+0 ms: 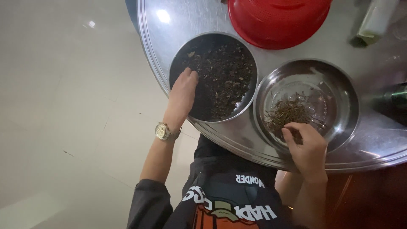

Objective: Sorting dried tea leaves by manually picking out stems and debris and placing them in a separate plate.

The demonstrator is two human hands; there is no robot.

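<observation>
The left hand (183, 91) rests fingers-together in the round steel bowl of dark dried leaves (213, 76); to its right, the right hand (306, 148) pinches brown stems in the shallow steel dish (306, 104).

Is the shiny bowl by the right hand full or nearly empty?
Nearly empty: the steel bowl holds only a small clump of brown strands, under the right hand.

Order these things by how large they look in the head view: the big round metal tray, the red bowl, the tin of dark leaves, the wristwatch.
1. Big round metal tray
2. Tin of dark leaves and red bowl: unsure, since the frame edge cuts off the bowl
3. Wristwatch, on the left wrist
</observation>
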